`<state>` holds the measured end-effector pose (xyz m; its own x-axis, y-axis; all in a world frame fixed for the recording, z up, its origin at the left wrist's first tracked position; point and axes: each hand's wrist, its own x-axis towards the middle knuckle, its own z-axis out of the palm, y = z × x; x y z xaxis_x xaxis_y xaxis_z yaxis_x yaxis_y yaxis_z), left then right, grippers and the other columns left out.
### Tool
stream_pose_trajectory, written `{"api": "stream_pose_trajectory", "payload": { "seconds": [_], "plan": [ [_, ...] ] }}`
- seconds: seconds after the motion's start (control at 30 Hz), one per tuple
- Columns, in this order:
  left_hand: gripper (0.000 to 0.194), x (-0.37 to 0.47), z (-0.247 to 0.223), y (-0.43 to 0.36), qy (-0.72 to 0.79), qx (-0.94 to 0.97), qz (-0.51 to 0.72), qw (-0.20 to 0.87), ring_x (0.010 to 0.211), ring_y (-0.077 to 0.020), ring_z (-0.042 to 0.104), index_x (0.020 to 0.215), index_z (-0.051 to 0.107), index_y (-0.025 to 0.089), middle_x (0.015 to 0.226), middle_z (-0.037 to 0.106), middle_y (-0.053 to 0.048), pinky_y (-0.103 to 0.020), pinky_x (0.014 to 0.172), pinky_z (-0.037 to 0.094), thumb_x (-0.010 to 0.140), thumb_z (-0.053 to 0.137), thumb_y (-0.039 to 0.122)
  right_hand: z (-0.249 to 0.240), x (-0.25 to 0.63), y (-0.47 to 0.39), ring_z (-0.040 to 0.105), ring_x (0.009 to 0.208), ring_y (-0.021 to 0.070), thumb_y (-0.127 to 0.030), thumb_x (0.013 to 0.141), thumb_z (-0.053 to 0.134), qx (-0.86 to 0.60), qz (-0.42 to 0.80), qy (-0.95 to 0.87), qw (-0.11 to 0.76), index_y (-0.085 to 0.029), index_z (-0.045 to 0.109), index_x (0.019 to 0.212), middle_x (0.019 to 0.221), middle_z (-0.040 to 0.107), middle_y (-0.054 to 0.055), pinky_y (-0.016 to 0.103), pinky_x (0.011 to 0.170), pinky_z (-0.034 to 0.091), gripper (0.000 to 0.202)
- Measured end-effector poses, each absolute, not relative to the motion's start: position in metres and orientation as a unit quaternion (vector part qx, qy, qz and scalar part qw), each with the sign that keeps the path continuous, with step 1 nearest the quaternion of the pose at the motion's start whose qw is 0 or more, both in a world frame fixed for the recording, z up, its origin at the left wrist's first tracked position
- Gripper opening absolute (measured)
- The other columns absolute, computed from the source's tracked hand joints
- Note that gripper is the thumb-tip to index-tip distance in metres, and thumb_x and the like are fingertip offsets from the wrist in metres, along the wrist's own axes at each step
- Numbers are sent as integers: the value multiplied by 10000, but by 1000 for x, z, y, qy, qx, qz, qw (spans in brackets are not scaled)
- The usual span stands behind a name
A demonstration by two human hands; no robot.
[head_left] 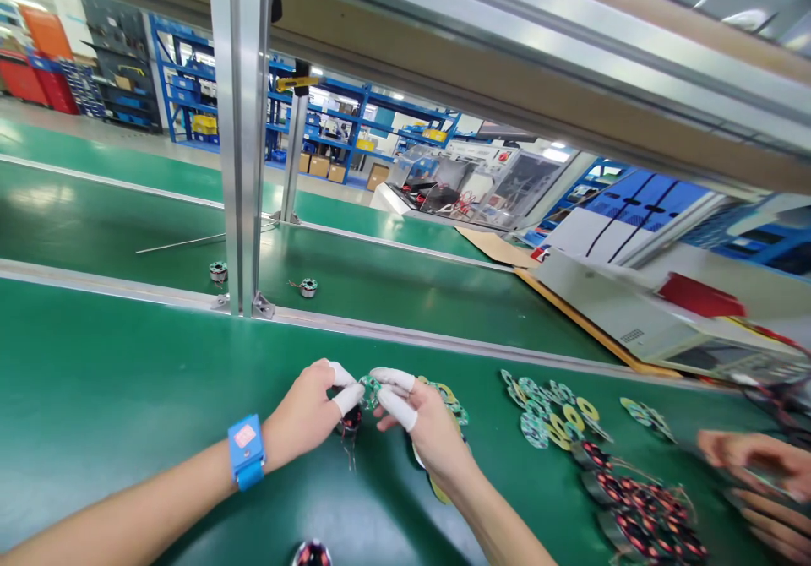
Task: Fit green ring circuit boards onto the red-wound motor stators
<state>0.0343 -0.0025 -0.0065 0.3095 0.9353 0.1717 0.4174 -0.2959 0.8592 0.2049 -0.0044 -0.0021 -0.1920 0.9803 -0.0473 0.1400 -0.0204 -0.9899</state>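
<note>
A small round green circuit board (pixel 370 391) is held up over the bench between my two hands. My left hand (pixel 308 410) pinches its left edge with thumb and forefinger, both in white finger covers. From the other side, my right hand (pixel 434 431) grips the same board, also with white-covered fingertips. Just below the left fingertips sits a wound motor stator (pixel 351 420) with thin wires hanging down; whether it touches the board I cannot tell. Partly behind my right hand lie more round boards (pixel 451 399). A blue wrist strap (pixel 247 451) is on my left wrist.
Loose round boards (pixel 537 410) and a cluster of copper-wound stators (pixel 639 511) lie on the right. Another person's hands (pixel 760 473) work beyond them, blurred. One stator (pixel 312 554) stands at the front edge of view. A metal post (pixel 241 144) rises behind my hands.
</note>
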Motion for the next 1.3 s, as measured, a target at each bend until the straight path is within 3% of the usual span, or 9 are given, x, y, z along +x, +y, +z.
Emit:
{"api": "stream_pose_trajectory", "payload": {
  "seconds": [0.2, 0.3, 0.37, 0.43, 0.67, 0.93, 1.3],
  "plan": [
    [288, 37, -14, -3, 474, 676, 361, 434, 641, -139, 522, 593, 567, 163, 620, 579, 2, -255, 617, 409, 828, 460, 291, -8, 206, -11, 559, 649, 169, -290, 665, 686, -505, 322, -705, 379, -189, 656, 950, 788, 561, 49, 268, 481, 527, 304],
    [255, 32, -17, -2, 486, 743, 319, 330, 809, -196, 520, 800, 648, 173, 807, 617, -33, -307, 728, 411, 746, 603, 417, -13, 217, 0, 564, 662, 171, -285, 696, 646, -522, 281, -720, 361, -181, 659, 941, 763, 567, 46, 259, 487, 519, 266],
    [466, 27, -22, 0, 488, 798, 251, 248, 871, -239, 489, 907, 654, 189, 889, 601, -49, -338, 742, 392, 579, 737, 508, -14, 222, 7, 566, 656, 166, -308, 698, 636, -531, 290, -717, 346, -175, 655, 942, 746, 574, 36, 255, 498, 511, 279],
    [519, 24, -28, 2, 482, 830, 191, 206, 855, -247, 478, 880, 662, 199, 865, 589, -45, -335, 702, 375, 507, 773, 542, -15, 225, 10, 572, 671, 164, -314, 690, 632, -527, 324, -716, 325, -170, 655, 931, 760, 585, 36, 254, 517, 507, 282],
    [425, 31, -41, 3, 492, 837, 175, 163, 807, -237, 487, 760, 645, 166, 794, 580, -55, -334, 665, 363, 587, 737, 543, -13, 215, 1, 598, 847, 191, -209, 698, 635, -439, 411, -756, 258, -192, 638, 974, 968, 606, 69, 294, 649, 546, 277],
    [380, 32, -42, 2, 496, 835, 172, 167, 806, -232, 493, 723, 611, 169, 803, 575, -57, -333, 669, 374, 657, 680, 537, -17, 208, -6, 583, 957, 224, -174, 759, 618, -414, 253, -842, 237, -189, 612, 1039, 1038, 632, 92, 398, 856, 490, 280],
    [376, 34, -42, -1, 506, 829, 168, 168, 802, -241, 510, 726, 607, 161, 807, 582, -73, -341, 679, 390, 678, 662, 529, -29, 208, -14, 604, 956, 258, -171, 774, 619, -477, 170, -838, 204, -157, 614, 1080, 1038, 641, 132, 429, 841, 513, 307]
  ]
}}
